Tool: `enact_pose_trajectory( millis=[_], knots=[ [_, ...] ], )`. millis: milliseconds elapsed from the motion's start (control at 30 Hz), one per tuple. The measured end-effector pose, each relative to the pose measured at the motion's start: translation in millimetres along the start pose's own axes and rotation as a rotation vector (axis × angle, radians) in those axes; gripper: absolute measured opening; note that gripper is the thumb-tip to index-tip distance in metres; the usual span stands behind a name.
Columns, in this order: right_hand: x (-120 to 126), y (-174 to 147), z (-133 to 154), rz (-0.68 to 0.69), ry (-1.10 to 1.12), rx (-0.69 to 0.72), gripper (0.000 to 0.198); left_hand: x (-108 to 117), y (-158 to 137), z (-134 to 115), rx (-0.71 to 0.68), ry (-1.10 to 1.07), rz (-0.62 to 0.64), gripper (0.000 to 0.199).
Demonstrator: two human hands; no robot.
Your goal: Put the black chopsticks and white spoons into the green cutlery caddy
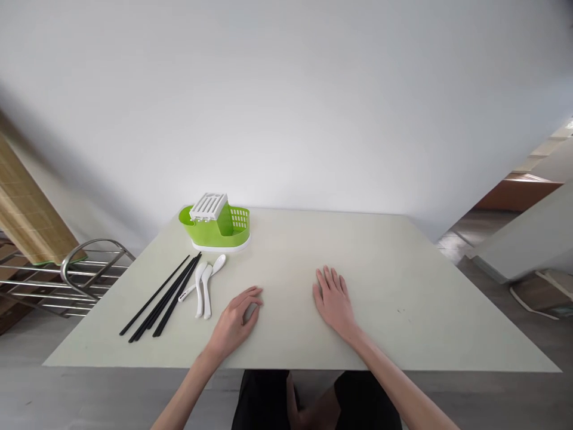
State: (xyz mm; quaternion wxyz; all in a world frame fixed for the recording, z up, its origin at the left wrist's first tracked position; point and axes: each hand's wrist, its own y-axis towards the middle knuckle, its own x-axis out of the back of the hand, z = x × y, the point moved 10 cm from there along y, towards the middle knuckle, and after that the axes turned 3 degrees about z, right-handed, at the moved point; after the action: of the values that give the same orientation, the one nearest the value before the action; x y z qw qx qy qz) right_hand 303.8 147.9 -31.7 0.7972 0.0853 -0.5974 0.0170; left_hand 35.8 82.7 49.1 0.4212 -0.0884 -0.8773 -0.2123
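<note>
My left hand [237,319] rests on the pale table [403,286] with its fingers loosely curled, holding nothing. Just to its left lie three white spoons [205,285]. Beyond them, several black chopsticks [163,297] lie side by side, running diagonally. My right hand [333,298] lies flat on the table, palm down, fingers spread, empty. A green plastic cutlery holder [217,226] with a white slotted insert stands at the table's far left, apart from both hands.
A white wall rises behind the table. A metal rack [76,275] and a bamboo-coloured roll [27,215] stand left of the table. Wooden flooring and low furniture show at the right. My dark-clothed legs are under the near edge.
</note>
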Motion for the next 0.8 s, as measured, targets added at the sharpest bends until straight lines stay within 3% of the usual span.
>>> enact_pose_trajectory(
  millis=[300, 800],
  knots=[
    [2, 1, 3, -0.022, 0.003, -0.001, 0.068, 3, -1, -4, -0.013, 0.030, -0.021, 0.021],
    [6, -3, 2, -0.067, 0.041, 0.016, 0.068, -1, 1, 7, 0.087, -0.020, -0.004, 0.020]
  ],
)
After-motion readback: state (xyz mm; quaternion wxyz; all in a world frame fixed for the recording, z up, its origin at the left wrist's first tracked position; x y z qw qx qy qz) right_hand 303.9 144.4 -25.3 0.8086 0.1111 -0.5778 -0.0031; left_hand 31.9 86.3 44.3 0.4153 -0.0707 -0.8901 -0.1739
